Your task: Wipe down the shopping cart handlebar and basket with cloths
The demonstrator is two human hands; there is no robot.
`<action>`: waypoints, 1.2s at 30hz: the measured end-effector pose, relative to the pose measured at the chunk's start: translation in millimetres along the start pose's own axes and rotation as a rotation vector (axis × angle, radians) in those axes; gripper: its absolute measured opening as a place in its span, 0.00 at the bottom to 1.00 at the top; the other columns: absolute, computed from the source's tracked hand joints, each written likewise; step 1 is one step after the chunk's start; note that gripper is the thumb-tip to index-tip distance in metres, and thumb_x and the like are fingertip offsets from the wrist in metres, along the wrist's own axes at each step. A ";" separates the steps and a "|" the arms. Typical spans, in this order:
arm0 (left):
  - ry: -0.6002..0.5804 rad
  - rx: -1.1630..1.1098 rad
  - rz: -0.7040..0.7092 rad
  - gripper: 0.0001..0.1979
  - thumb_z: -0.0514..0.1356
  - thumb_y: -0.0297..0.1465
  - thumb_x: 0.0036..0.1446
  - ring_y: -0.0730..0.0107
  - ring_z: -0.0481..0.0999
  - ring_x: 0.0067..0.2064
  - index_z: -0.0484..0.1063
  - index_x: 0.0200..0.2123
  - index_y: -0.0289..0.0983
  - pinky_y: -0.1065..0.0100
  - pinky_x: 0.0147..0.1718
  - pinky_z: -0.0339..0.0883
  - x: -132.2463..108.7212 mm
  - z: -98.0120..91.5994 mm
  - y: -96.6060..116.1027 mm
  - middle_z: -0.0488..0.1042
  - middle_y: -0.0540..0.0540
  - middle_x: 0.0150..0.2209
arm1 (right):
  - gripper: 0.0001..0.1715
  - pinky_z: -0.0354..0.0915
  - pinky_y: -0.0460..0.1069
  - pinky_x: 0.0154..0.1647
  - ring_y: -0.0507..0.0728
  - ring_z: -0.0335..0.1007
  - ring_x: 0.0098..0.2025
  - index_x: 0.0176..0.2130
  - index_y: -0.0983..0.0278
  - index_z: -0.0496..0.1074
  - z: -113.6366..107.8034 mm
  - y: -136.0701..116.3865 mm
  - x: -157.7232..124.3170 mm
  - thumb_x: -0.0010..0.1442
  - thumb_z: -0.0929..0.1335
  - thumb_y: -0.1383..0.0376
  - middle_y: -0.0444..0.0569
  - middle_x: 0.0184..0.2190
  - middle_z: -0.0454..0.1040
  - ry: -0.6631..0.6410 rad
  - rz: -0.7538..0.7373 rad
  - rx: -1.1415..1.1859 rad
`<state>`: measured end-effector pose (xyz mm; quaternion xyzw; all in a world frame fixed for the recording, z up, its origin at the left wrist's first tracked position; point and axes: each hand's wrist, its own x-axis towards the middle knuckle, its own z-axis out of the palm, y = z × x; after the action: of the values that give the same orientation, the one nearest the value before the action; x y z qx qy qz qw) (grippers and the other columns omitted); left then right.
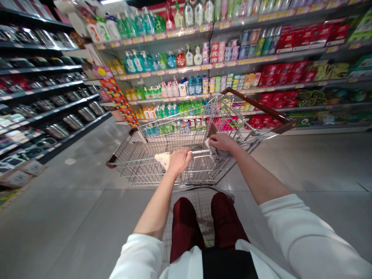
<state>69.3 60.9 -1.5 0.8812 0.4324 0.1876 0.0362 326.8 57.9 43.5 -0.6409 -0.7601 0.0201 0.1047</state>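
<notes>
A wire shopping cart (pixel 139 162) stands sideways in front of me, its brown handle (pixel 255 104) toward the right. My left hand (pixel 179 159) is closed around the near top rail. Beside its fingers a pale cream cloth (pixel 162 159) hangs over the rail; whether the hand also grips it I cannot tell. My right hand (pixel 223 142) is closed near the cart's handle end, at a small whitish piece of cloth (pixel 207 143) by its fingertips. Just under that hand is a greyish patterned thing (pixel 223 154), partly hidden.
Shelves (pixel 174 71) with pump bottles, tubs and red packs run behind the cart. A shelf of metal pots (pixel 58 130) stands on the left, with cardboard boxes (pixel 17 176) at its foot. Grey tiled floor (pixel 72 228) surrounds the cart.
</notes>
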 end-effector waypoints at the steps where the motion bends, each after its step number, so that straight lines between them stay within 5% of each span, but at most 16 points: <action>1: 0.012 -0.049 0.019 0.25 0.40 0.40 0.70 0.58 0.72 0.55 0.69 0.56 0.39 0.58 0.53 0.60 4.8 1.4 9.9 0.75 0.43 0.54 | 0.21 0.51 0.47 0.31 0.56 0.72 0.38 0.42 0.64 0.79 -0.2 -0.1 -0.3 0.65 0.60 0.58 0.52 0.41 0.80 0.002 0.000 0.001; 6: 0.024 -0.101 0.004 0.26 0.39 0.41 0.70 0.61 0.74 0.50 0.72 0.52 0.37 0.63 0.50 0.63 7.3 2.6 11.8 0.77 0.42 0.48 | 0.22 0.50 0.48 0.31 0.56 0.72 0.37 0.40 0.65 0.79 -1.6 0.7 -1.5 0.65 0.60 0.58 0.53 0.40 0.80 0.010 -0.008 -0.001; 9: 0.070 0.163 -0.077 0.26 0.40 0.43 0.69 0.56 0.73 0.48 0.74 0.40 0.37 0.57 0.52 0.59 -11.4 0.6 -26.6 0.77 0.41 0.40 | 0.21 0.49 0.48 0.31 0.55 0.71 0.36 0.39 0.66 0.78 -2.9 1.3 -1.4 0.65 0.60 0.59 0.52 0.39 0.80 0.017 -0.028 0.002; 16: 0.005 0.404 -0.308 0.26 0.44 0.49 0.66 0.52 0.70 0.50 0.71 0.47 0.36 0.55 0.54 0.56 -61.8 -24.7 -151.4 0.75 0.38 0.44 | 0.22 0.49 0.48 0.31 0.55 0.71 0.36 0.38 0.66 0.78 -3.6 -1.4 -0.5 0.65 0.59 0.59 0.53 0.39 0.80 0.010 -0.011 -0.021; 20: -0.063 0.442 -0.384 0.29 0.41 0.50 0.66 0.51 0.72 0.48 0.71 0.44 0.35 0.57 0.49 0.58 -67.5 -36.7 -174.7 0.75 0.37 0.43 | 0.22 0.49 0.48 0.31 0.56 0.71 0.38 0.38 0.65 0.78 -2.6 -3.4 0.2 0.65 0.59 0.58 0.53 0.39 0.80 -0.002 0.024 -0.022; 25: -0.033 0.472 -0.340 0.30 0.38 0.49 0.67 0.51 0.73 0.46 0.72 0.41 0.35 0.57 0.46 0.59 -53.7 -27.1 -138.2 0.75 0.36 0.40 | 0.20 0.50 0.48 0.30 0.56 0.72 0.38 0.38 0.64 0.78 -2.4 -3.3 1.0 0.64 0.60 0.58 0.53 0.39 0.80 -0.018 0.029 -0.024; 33: -0.016 0.348 -0.023 0.18 0.54 0.45 0.64 0.55 0.73 0.48 0.69 0.44 0.36 0.60 0.46 0.62 2.0 7.1 8.1 0.75 0.39 0.44 | 0.20 0.49 0.48 0.30 0.56 0.72 0.38 0.38 0.65 0.78 -0.8 -4.1 2.0 0.64 0.60 0.58 0.53 0.40 0.80 -0.005 0.022 -0.044; 36: -0.104 0.292 -0.003 0.18 0.58 0.45 0.61 0.57 0.76 0.46 0.70 0.45 0.37 0.63 0.43 0.64 27.8 11.5 42.5 0.77 0.40 0.43 | 0.20 0.48 0.48 0.30 0.55 0.71 0.37 0.37 0.65 0.78 -1.8 -4.6 1.4 0.64 0.60 0.59 0.53 0.39 0.80 0.006 0.018 -0.041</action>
<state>120.6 57.1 5.8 0.8849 0.4541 0.0768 -0.0698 322.5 58.3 46.2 -0.6500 -0.7542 0.0038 0.0936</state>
